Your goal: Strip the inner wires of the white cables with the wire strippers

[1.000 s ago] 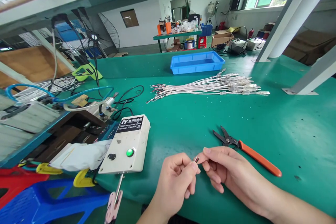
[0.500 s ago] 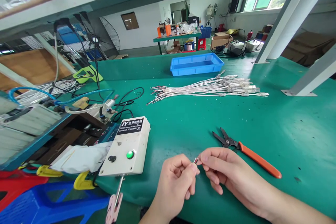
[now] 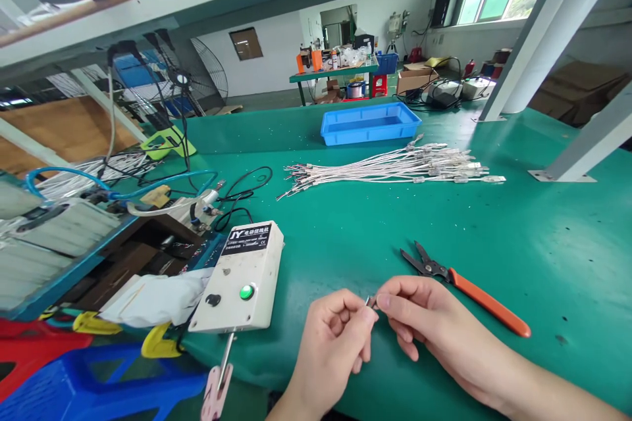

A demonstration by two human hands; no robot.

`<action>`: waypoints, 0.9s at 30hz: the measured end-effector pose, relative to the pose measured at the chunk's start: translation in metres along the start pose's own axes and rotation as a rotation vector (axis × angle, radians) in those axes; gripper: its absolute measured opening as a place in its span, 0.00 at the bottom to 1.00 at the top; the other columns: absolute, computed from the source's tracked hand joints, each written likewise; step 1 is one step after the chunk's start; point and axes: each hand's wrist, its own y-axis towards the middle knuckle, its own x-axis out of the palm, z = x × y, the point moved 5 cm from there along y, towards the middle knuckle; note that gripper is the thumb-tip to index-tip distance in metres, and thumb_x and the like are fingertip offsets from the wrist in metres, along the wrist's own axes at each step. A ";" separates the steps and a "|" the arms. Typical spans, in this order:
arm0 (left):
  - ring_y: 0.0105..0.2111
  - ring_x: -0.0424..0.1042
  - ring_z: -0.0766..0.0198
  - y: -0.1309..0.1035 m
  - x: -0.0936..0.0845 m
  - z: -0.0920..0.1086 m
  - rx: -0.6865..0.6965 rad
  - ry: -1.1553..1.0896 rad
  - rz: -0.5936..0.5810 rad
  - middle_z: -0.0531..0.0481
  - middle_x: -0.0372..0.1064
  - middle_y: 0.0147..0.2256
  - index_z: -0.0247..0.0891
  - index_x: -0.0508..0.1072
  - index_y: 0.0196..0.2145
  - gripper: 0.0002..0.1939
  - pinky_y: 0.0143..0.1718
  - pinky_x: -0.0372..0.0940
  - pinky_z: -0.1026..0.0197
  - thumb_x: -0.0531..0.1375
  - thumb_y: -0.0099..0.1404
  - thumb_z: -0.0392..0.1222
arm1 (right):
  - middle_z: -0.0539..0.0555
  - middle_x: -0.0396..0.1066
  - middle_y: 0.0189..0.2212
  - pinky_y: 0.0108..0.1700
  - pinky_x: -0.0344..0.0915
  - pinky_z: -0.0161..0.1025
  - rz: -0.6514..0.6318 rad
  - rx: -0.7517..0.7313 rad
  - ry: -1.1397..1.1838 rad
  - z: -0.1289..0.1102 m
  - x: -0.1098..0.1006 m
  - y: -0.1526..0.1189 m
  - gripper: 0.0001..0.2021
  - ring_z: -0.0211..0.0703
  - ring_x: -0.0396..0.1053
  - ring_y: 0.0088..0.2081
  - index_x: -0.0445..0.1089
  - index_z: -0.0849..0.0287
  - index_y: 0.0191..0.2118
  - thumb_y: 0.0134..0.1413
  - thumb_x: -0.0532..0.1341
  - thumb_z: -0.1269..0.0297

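Observation:
Near the front edge of the green table, my left hand (image 3: 336, 348) pinches a small, thin piece with a shiny end, perhaps a wire end. My right hand (image 3: 424, 325) meets it fingertip to fingertip, thumb and forefinger pressed together at the piece's tip; what lies between them is too small to name. Beyond my right hand lie wire strippers (image 3: 474, 293) with orange handles and open black jaws. A white box (image 3: 241, 276) with a lit green button stands left of my hands, a pink clip (image 3: 217, 391) on its shaft. Farther back lies a bundle of white cables (image 3: 375, 168).
Behind the cables sits a blue tray (image 3: 370, 125). Metal posts (image 3: 577, 145) rise at the right. Tubes, black cords and a green tool (image 3: 170, 143) are at the left, above a blue stool (image 3: 99, 385).
The view has shifted very slightly. Both hands stay together in nearly the same pose, with the fingertips moved a little at the small piece.

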 end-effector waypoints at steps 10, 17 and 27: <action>0.13 0.51 0.75 0.003 -0.001 0.000 -0.004 -0.042 0.072 0.57 0.58 0.15 0.35 0.64 0.28 0.20 0.16 0.46 0.69 0.59 0.65 0.56 | 0.47 0.60 0.21 0.27 0.56 0.35 0.064 -0.105 -0.307 -0.010 -0.007 0.003 0.22 0.34 0.57 0.22 0.70 0.62 0.35 0.58 0.58 0.43; 0.12 0.47 0.75 0.001 -0.004 -0.001 -0.008 -0.222 0.061 0.58 0.58 0.13 0.35 0.66 0.33 0.19 0.15 0.43 0.69 0.60 0.62 0.56 | 0.58 0.70 0.43 0.45 0.63 0.46 0.243 -0.132 -1.098 -0.031 -0.032 -0.027 0.22 0.52 0.68 0.44 0.68 0.55 0.47 0.60 0.54 0.42; 0.13 0.45 0.77 -0.001 -0.006 0.000 0.036 -0.392 0.000 0.63 0.47 0.15 0.36 0.63 0.29 0.16 0.15 0.42 0.69 0.63 0.60 0.50 | 0.61 0.52 0.64 0.59 0.57 0.57 0.665 -0.137 -1.391 0.027 -0.067 -0.056 0.24 0.59 0.54 0.63 0.63 0.55 0.47 0.55 0.56 0.40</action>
